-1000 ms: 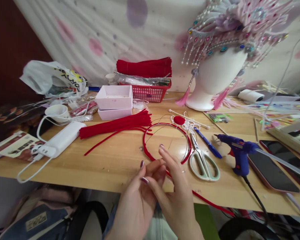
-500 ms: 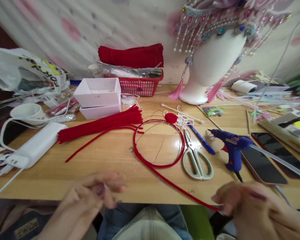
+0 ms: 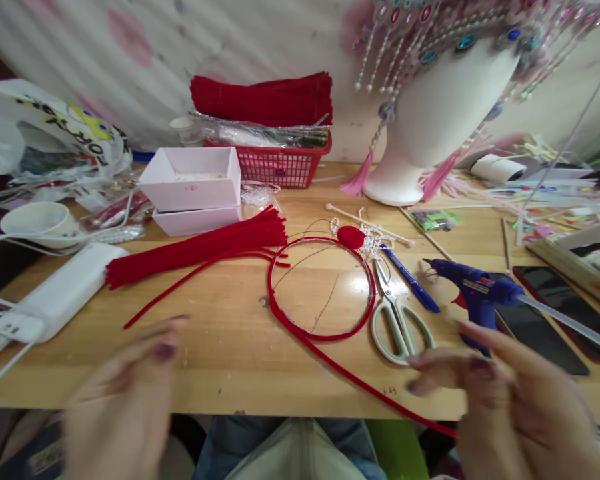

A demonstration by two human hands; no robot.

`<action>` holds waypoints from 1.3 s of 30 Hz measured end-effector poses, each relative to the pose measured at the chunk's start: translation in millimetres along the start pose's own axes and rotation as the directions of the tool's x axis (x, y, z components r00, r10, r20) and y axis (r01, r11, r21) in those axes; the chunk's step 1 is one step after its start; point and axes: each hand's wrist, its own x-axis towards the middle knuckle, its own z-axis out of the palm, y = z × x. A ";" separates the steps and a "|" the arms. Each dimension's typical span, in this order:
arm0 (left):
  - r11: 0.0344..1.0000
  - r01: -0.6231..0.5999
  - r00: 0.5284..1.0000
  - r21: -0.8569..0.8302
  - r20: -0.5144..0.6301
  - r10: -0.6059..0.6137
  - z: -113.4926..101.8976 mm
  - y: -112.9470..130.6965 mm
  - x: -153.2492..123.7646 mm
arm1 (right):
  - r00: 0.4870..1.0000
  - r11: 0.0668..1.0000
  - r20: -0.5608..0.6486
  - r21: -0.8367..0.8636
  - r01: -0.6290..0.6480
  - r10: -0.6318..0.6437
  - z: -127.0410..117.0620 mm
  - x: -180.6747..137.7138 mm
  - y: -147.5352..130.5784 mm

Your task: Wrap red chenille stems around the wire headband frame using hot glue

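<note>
A red-wrapped wire ring (image 3: 373,293) lies on the table, with thin wires across its middle. From its lower left, a red pipe cleaner (image 3: 360,383) runs to the front edge and passes behind my right hand (image 3: 515,400). That hand is raised with its fingers apart, the index finger stretched in front of the blue hot glue gun (image 3: 475,287). Scissors (image 3: 400,327) with pale green handles lie right of the ring. My left hand (image 3: 130,380), blurred by motion, is over the front left of the table, fingers loosely extended and holding nothing visible. Left of the ring rests a bundle of red pipe cleaners (image 3: 195,248).
Behind stand white boxes (image 3: 190,180), a red basket (image 3: 285,167) and a foam head (image 3: 430,113) with a beaded headdress. A blue pen (image 3: 410,279), a phone (image 3: 540,327) and pearl strings lie right. A white power strip (image 3: 73,293) is left.
My left hand has moved left and its fingers have shifted. My right hand has lifted and spread its fingers, where before they were closed at the pipe cleaner's end. The view has shifted slightly.
</note>
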 end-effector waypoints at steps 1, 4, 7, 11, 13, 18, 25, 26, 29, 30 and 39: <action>0.998 0.042 0.994 -0.039 0.107 -0.037 20.7 0.2 -14.4 | 0.993 0.998 0.116 0.066 0.003 -0.010 6.4 -0.3 -4.7; 0.936 0.327 0.879 -0.130 0.405 -0.251 73.6 5.3 -50.6 | 0.890 0.967 0.437 0.255 0.016 -0.130 29.2 -5.1 -14.3; 0.773 0.609 0.661 -0.178 0.653 -0.370 93.8 12.7 -64.9 | 0.871 0.972 0.463 0.224 0.064 -0.164 47.6 -10.6 -18.5; 0.842 0.523 0.629 -0.132 0.726 -0.277 88.5 12.2 -60.7 | 0.928 0.987 0.370 0.158 -0.010 -0.050 57.3 -15.9 -20.9; 0.888 0.453 0.643 -0.082 0.720 -0.262 85.1 8.5 -57.4 | 0.936 0.980 0.352 0.181 -0.081 0.012 58.4 -18.2 -21.1; 0.912 0.410 0.625 0.028 0.719 -0.303 84.8 4.5 -56.7 | 0.933 0.972 0.359 0.212 -0.098 0.016 56.4 -18.9 -19.5; 0.889 0.453 0.568 0.069 0.746 -0.347 87.9 15.9 -57.5 | 0.910 0.933 0.409 0.300 -0.199 0.063 53.6 -12.4 -20.6; 0.896 0.438 0.585 0.069 0.736 -0.342 88.4 18.6 -57.9 | 0.901 0.925 0.429 0.314 -0.215 0.064 54.1 -11.4 -21.4; 0.951 0.305 0.678 0.057 0.688 -0.259 89.9 26.5 -61.5 | 0.885 0.902 0.454 0.331 -0.278 0.106 56.8 -9.8 -23.9; 0.967 0.249 0.707 0.054 0.672 -0.220 90.3 28.6 -63.4 | 0.884 0.893 0.449 0.332 -0.302 0.132 57.8 -10.1 -24.4; 0.973 0.179 0.736 0.147 0.636 -0.231 88.5 27.1 -67.2 | 0.947 0.916 0.297 0.330 -0.226 0.127 56.0 -8.1 -20.5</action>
